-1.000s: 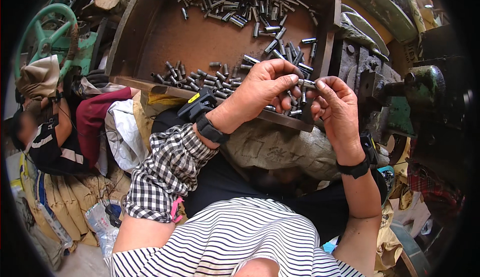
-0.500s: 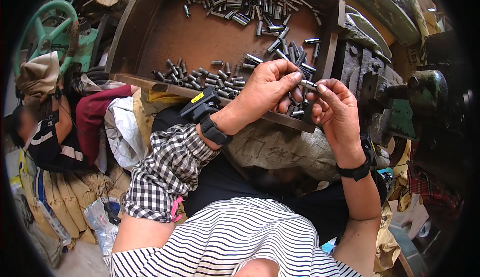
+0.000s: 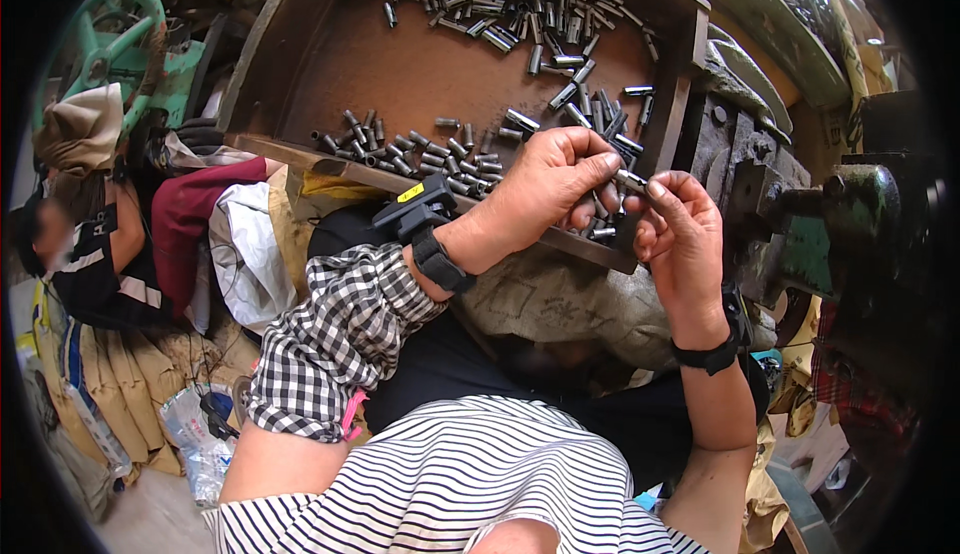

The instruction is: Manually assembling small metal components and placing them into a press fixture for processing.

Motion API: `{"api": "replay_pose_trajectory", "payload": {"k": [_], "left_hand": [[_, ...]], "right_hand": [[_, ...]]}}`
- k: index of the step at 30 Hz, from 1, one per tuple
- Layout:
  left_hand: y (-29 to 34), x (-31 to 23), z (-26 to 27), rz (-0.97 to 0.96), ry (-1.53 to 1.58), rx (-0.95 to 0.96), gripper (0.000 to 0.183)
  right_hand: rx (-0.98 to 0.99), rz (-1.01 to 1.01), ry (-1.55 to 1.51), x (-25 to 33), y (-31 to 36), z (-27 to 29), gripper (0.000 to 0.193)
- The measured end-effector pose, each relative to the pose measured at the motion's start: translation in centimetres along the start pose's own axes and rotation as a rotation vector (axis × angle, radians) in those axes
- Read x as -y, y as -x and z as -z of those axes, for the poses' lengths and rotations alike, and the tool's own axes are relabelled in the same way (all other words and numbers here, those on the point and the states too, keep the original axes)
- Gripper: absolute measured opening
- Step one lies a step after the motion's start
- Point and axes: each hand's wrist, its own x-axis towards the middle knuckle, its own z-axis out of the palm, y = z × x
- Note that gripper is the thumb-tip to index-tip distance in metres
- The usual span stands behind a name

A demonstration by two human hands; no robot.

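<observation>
Wooden tray (image 3: 410, 69) holds loose metal tubes (image 3: 568, 61); near its right corner, our left hand (image 3: 555, 182) and right hand (image 3: 688, 222) both pinch 1 metal piece (image 3: 630, 180).

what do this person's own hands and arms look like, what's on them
Both hands are bare. The left hand has a black wrist strap, a black box with a yellow label, and a black-and-white checked sleeve with pink trim. The right hand has a black strap.

Soft light glints on metal tubes (image 3: 521, 120); corners are black.
</observation>
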Motion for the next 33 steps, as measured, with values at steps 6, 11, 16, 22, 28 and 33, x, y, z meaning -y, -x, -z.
{"api": "replay_pose_trajectory", "payload": {"k": [6, 11, 16, 22, 28, 33], "left_hand": [[0.3, -0.5, 0.0, -0.057, -0.063, -0.003, 0.018], [0.3, -0.5, 0.0, -0.070, -0.143, 0.019, 0.019], [0.5, -0.6, 0.0, -0.098, -0.200, -0.003, 0.018], [0.6, -0.8, -0.1, -0.078, -0.193, 0.019, 0.018], [1.0, -1.2, -0.6, -0.155, -0.319, 0.011, 0.019], [1.3, -1.5, -0.7, -0.249, -0.470, 0.019, 0.018]], "right_hand": [[-0.088, 0.128, 0.155, 0.5, 0.2, -0.6, 0.012], [-0.042, 0.074, 0.127, 0.5, 0.1, -0.3, 0.012], [-0.005, -0.001, 0.053, 0.6, 0.0, -0.2, 0.013], [-0.016, -0.031, 0.030, 0.4, -0.1, -0.1, 0.012], [0.007, -0.062, -0.030, 0.6, 0.1, -0.4, 0.011], [0.046, -0.069, -0.024, 1.0, 0.1, -0.4, 0.010]]}}
